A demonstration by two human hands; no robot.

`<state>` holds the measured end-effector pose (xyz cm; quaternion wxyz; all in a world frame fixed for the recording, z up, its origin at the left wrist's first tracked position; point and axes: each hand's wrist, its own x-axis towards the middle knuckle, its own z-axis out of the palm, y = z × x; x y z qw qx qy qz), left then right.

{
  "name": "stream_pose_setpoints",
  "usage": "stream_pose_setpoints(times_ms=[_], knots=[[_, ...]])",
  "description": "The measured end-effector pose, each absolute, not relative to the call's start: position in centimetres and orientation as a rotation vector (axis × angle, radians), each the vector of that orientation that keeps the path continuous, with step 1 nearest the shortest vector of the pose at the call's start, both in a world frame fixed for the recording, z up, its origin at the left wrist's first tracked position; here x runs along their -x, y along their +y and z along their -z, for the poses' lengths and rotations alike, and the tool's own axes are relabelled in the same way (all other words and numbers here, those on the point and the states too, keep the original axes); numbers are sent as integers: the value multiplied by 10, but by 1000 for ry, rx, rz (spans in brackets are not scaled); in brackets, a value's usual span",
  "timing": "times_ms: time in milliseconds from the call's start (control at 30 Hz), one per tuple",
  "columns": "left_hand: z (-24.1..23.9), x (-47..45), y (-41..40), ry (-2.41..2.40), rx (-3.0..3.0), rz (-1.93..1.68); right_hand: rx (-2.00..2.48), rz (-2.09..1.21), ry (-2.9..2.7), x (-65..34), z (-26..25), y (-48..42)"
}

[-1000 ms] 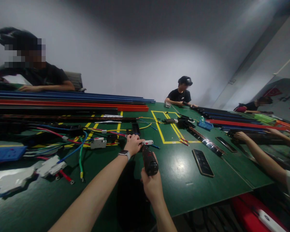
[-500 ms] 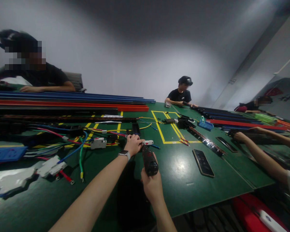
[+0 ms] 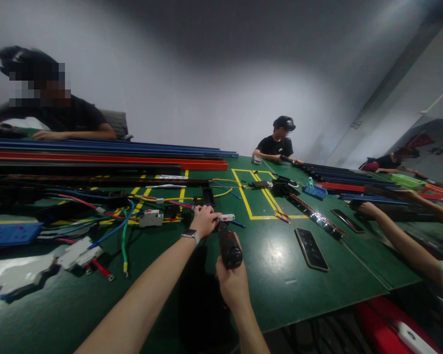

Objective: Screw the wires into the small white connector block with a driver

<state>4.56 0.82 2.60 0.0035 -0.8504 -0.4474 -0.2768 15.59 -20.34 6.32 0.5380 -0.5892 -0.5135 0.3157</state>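
Note:
My right hand (image 3: 232,284) is wrapped round the grip of a black and red electric screwdriver (image 3: 228,245), whose tip points away from me at a small white circuit breaker (image 3: 226,217) on the green table (image 3: 280,275). My left hand (image 3: 204,220), with a watch on its wrist, is closed on that breaker's left side and holds it against the table. A blue wire runs out from the breaker's right.
Loose wires, white breakers (image 3: 150,218) and a blue socket strip (image 3: 9,233) lie to the left. Long red, blue and black rails (image 3: 107,158) cross the back. A phone (image 3: 311,241) lies at right. Other people sit around; a co-worker's arm (image 3: 395,241) reaches in from the right.
My hands and the screwdriver have stayed in place. The co-worker's far hand on the right has shifted slightly along the rails.

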Motion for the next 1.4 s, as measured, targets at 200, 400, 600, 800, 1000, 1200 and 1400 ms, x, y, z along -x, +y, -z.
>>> stream_pose_setpoints(times_ms=[200, 400, 600, 800, 1000, 1200, 1400], knots=[[-27, -46, 7, -1420, 2669, 861, 1413, -718, -1251, -157, -60, -203], [-28, -46, 7, -1413, 2668, 835, 1401, -729, -1241, -157, -58, -202], [-28, -46, 7, -1414, 2666, 832, 1398, -750, -1231, -157, -57, -202], [-29, -46, 6, -1420, 2666, 829, 1404, -745, -1227, -156, -62, -203], [-28, -46, 7, -1421, 2669, 843, 1402, -729, -1239, -156, -62, -203], [-26, -46, 9, -1416, 2680, 836, 1419, -730, -1257, -156, -61, -203], [-26, -46, 8, -1407, 2671, 845, 1438, -695, -1280, -156, -62, -203]])
